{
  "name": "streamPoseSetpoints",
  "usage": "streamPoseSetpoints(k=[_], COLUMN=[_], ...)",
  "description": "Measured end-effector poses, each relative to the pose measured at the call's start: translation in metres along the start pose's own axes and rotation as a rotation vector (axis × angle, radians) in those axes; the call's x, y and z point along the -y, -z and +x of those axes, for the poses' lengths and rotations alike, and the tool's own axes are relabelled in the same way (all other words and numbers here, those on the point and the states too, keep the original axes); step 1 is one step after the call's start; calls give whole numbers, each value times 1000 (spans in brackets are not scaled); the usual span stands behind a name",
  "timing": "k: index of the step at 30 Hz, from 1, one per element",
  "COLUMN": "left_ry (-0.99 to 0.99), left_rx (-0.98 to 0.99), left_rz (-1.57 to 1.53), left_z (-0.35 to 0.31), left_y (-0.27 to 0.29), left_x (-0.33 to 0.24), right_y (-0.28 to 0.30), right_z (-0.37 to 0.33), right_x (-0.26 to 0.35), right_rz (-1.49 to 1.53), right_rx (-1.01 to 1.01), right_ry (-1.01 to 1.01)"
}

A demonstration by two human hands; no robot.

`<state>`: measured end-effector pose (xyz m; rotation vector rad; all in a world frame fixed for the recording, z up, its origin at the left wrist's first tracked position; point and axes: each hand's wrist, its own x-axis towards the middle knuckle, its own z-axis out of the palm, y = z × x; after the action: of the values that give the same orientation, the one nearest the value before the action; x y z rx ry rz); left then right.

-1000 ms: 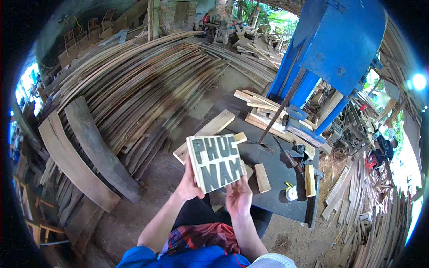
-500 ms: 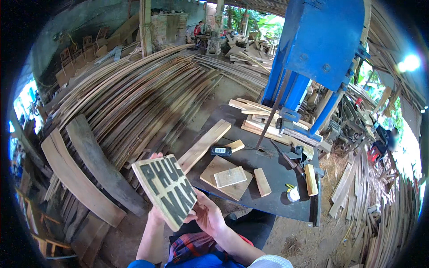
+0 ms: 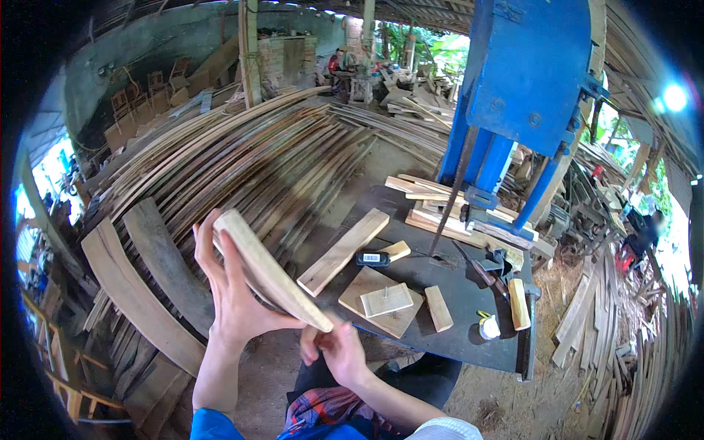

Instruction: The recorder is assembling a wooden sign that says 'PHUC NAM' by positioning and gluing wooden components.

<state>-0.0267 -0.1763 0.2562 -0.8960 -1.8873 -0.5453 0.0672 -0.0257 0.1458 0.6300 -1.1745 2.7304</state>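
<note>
Left of centre, we've got the wooden board (image 3: 275, 271) tilted edge-on, left hand (image 3: 236, 304) gripping it, right hand (image 3: 343, 356) curled by its lower end, perhaps for steadying, though we can't tell if that one grips.

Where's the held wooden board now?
The wooden board is left of centre in the head view, in the left hand, its lower end by the right hand.

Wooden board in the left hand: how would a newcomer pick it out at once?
Find the tall blue machine at upper right, then the dark table below it. Toward the picture's left, the left hand grips a pale board, seen nearly edge-on. Unlike the wood pieces lying on the table, it is held in the air.
</note>
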Motion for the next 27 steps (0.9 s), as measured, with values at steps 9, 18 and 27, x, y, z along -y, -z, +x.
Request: streamPoseSetpoints(k=[9, 18, 27], left_ry=[-36, -257, 372], left_rx=[138, 517, 260], left_rz=[-59, -67, -493], left_z=[-28, -45, -53], left_y=[3, -4, -20], left_x=[6, 4, 29], right_y=[8, 21, 43], right_z=[-12, -21, -38], right_x=[28, 46, 39], right_rz=[-212, -946, -864], right_rx=[49, 96, -122], right_ry=[36, -240, -286])
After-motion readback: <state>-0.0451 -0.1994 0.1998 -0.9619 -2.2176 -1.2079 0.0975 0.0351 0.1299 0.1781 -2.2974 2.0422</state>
